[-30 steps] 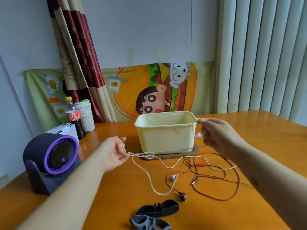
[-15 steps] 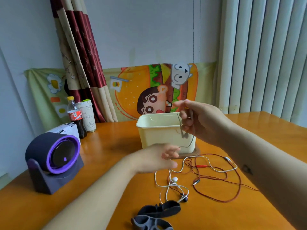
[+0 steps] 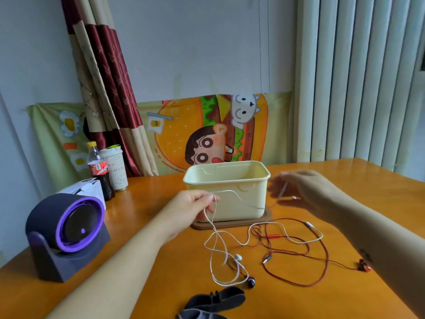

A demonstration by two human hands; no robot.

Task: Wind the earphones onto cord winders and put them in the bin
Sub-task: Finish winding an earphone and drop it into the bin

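The left grip (image 3: 193, 209) pinches the cord of the white earphones (image 3: 238, 257) between thumb and finger, just in front of the cream bin (image 3: 230, 180). The cord stretches toward the blurred right grip (image 3: 305, 189); I cannot tell whether it is clamped. Loose loops lie below on the surface (image 3: 161, 284) beside red earphones (image 3: 273, 236) and dark cord winders (image 3: 216, 300).

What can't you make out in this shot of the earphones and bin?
Head view:
- Motion blur smears the right hand, so its hold on the white earphones is unclear.
- The bottom edge cuts off the cord winders.
- The bin's front wall hides its floor.
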